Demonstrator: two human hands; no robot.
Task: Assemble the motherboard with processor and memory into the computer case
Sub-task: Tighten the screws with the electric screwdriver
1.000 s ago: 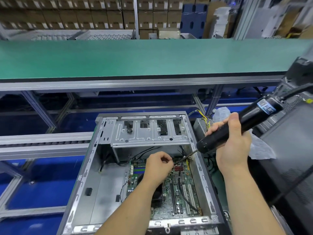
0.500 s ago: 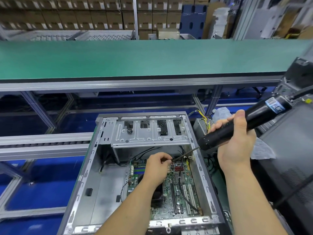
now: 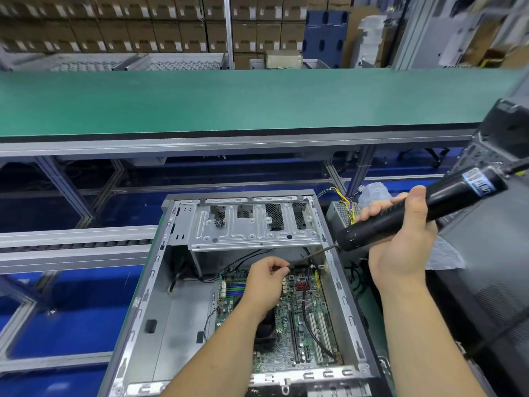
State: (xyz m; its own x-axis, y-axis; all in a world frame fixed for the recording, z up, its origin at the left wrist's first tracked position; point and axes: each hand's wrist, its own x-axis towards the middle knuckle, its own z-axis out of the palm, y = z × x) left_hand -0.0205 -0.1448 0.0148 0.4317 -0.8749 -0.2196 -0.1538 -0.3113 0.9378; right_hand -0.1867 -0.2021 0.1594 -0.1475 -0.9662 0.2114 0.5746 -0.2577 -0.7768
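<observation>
An open grey computer case (image 3: 160,285) lies flat in front of me, with the green motherboard (image 3: 303,319) seated in its right half. My left hand (image 3: 264,282) hovers over the board's far end, fingertips pinched at the tip of the screwdriver bit; any screw there is too small to tell. My right hand (image 3: 400,239) grips a black electric screwdriver (image 3: 423,207), held at a slant above the case's right wall, bit pointing down-left to my left fingers. A few screws (image 3: 219,223) rest on the drive cage (image 3: 254,224).
A power supply with yellow wires (image 3: 343,210) and a plastic bag (image 3: 375,193) sit right of the case. Another dark computer case (image 3: 492,253) stands at the right edge. A long green bench (image 3: 229,101) runs across behind, and a roller conveyor rail (image 3: 71,242) lies left.
The screwdriver and my right hand have lifted a little and drifted right, the bit staying aimed at my left fingertips. My left hand has barely moved.
</observation>
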